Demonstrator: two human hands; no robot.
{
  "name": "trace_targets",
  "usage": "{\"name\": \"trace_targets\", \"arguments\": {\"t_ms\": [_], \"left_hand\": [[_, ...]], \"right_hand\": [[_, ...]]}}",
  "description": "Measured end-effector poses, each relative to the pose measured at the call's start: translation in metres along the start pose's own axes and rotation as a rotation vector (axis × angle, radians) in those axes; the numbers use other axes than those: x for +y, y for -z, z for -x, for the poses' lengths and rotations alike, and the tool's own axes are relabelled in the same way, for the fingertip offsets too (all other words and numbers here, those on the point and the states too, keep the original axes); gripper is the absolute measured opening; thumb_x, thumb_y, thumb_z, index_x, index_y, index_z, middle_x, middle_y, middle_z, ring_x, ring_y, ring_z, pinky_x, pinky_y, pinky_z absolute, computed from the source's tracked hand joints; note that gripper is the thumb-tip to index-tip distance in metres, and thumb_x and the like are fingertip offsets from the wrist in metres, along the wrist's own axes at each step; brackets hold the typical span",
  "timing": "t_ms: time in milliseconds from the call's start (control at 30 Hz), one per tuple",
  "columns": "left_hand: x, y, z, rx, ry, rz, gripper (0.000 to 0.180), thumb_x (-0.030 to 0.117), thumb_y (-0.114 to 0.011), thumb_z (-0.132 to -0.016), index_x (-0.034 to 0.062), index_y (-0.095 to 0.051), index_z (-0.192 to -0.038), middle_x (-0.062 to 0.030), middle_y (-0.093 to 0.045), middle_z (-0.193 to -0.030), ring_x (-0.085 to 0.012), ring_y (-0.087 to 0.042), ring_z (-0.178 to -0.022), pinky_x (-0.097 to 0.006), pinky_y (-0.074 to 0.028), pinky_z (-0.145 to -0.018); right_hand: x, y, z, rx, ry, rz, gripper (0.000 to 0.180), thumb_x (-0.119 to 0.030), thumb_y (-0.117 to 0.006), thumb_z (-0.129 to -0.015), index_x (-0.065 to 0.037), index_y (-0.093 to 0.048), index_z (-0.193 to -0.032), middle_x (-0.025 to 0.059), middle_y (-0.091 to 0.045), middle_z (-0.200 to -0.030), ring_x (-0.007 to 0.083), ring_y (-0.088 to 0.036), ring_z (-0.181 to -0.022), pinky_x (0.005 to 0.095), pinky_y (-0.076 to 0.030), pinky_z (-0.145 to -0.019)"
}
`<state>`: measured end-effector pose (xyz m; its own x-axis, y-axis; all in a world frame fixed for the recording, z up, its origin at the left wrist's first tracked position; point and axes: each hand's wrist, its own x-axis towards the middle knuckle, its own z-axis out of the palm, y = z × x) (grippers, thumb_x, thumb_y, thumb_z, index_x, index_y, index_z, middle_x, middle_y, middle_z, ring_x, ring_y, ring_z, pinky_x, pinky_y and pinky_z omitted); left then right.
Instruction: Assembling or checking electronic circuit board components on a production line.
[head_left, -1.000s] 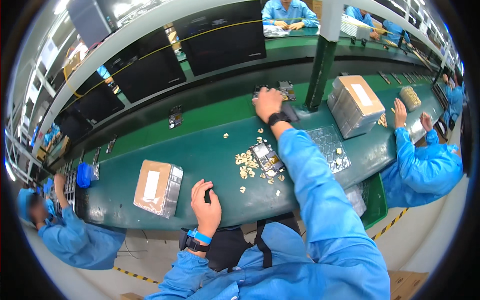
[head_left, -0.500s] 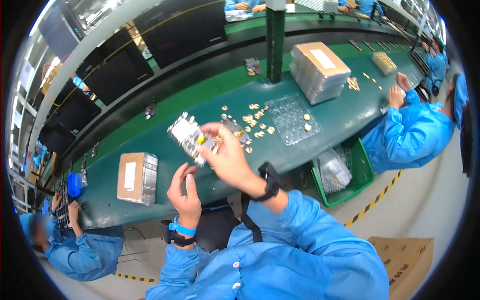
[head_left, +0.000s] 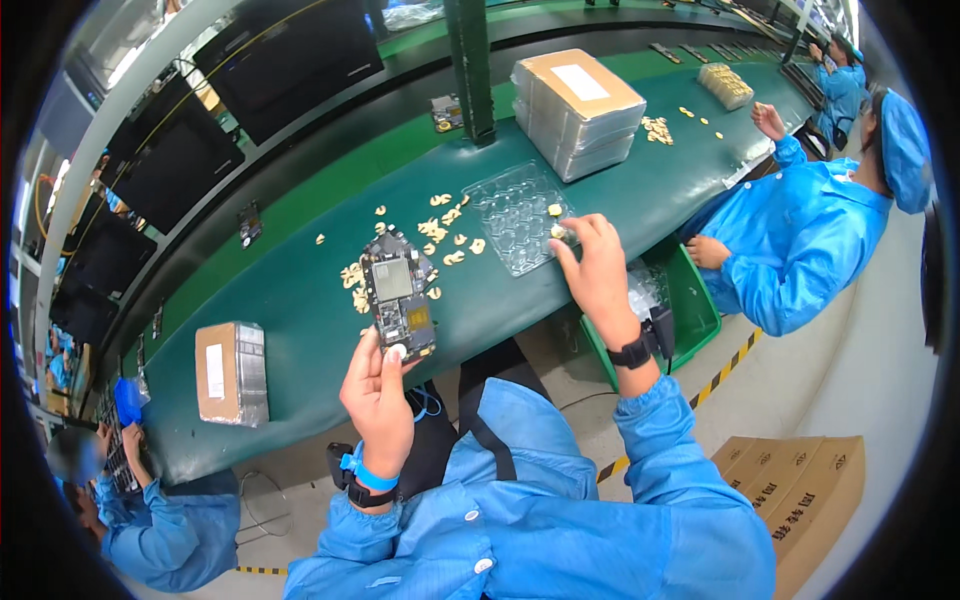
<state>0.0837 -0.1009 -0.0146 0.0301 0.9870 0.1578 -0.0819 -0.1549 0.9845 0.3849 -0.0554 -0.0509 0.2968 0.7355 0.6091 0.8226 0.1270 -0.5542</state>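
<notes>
We have left hand (head_left: 381, 405) raised, pinching circuit board (head_left: 392, 282) by its near end; right hand (head_left: 600, 280) stretched forward, narrowly parted at clear tray (head_left: 508, 222), grip unclear.

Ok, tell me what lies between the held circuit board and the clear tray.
Small cream pieces, scattered on the green table; the head view shows them.

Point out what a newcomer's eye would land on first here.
Most likely the dark circuit board, held up over the front of the green bench in the person's left grip. Next, the right grip at the right edge of a clear moulded tray. Then the bulky wrapped stack with a cardboard top behind that tray, near the dark green post.
</notes>
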Motion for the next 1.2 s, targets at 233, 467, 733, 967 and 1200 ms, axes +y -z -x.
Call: {"name": "trace_targets", "arguments": {"t_ms": [233, 467, 733, 967, 1200], "left_hand": [[0.003, 0.023, 0.013, 0.026, -0.162, -0.283, 0.03, 0.001, -0.051, -0.107, -0.0056, -0.058, -0.135, -0.0127, -0.07, -0.116, -0.0169, -0.068, -0.103, -0.031, -0.059, -0.087], [0.023, 0.033, 0.025, -0.116, -0.291, -0.546, 0.016, -0.004, -0.053, -0.101, -0.007, -0.067, -0.108, -0.0127, -0.068, -0.1, -0.0161, -0.064, -0.091, -0.029, -0.05, -0.079], [0.042, 0.035, 0.059, -0.319, -0.348, -0.506, 0.011, 0.001, -0.062, -0.097, -0.0094, -0.065, -0.098, -0.0162, -0.068, -0.089, -0.0197, -0.063, -0.073, -0.032, -0.05, -0.066], [0.026, 0.053, 0.084, -0.183, -0.144, -0.287, 0.022, 0.01, -0.062, -0.104, -0.0064, -0.067, -0.09, -0.0024, -0.063, -0.077, -0.008, -0.051, -0.071, -0.026, -0.038, -0.061], [0.02, 0.046, 0.08, -0.143, -0.171, -0.13, 0.026, 0.013, -0.061, -0.105, -0.0076, -0.067, -0.091, 0.0003, -0.06, -0.077, -0.0064, -0.047, -0.072, -0.025, -0.036, -0.063]], "right_hand": [[0.027, -0.017, 0.004, -0.022, 0.252, 0.311, 0.006, -0.011, -0.061, -0.081, -0.012, -0.066, -0.084, 0.0096, -0.061, -0.088, 0.0301, -0.059, -0.084, 0.0425, -0.048, -0.074], [-0.039, 0.008, 0.018, 0.127, 0.287, -0.12, 0.012, -0.006, -0.059, -0.089, -0.003, -0.062, -0.101, 0.0139, -0.066, -0.095, 0.0341, -0.065, -0.095, 0.0459, -0.051, -0.084], [-0.167, 0.03, 0.101, -0.464, 0.452, -0.569, 0.016, -0.005, -0.061, -0.089, 0.0, -0.06, -0.104, 0.0154, -0.064, -0.101, 0.0344, -0.064, -0.099, 0.0423, -0.052, -0.089], [-0.185, 0.043, 0.114, -0.482, 0.259, -0.829, 0.015, -0.013, -0.064, -0.099, 0.001, -0.064, -0.106, 0.0152, -0.065, -0.098, 0.033, -0.066, -0.092, 0.0408, -0.054, -0.081], [-0.181, 0.047, 0.114, -0.483, 0.192, -0.891, 0.017, -0.015, -0.065, -0.102, 0.002, -0.067, -0.104, 0.0152, -0.065, -0.096, 0.0323, -0.066, -0.089, 0.04, -0.052, -0.079]]}}
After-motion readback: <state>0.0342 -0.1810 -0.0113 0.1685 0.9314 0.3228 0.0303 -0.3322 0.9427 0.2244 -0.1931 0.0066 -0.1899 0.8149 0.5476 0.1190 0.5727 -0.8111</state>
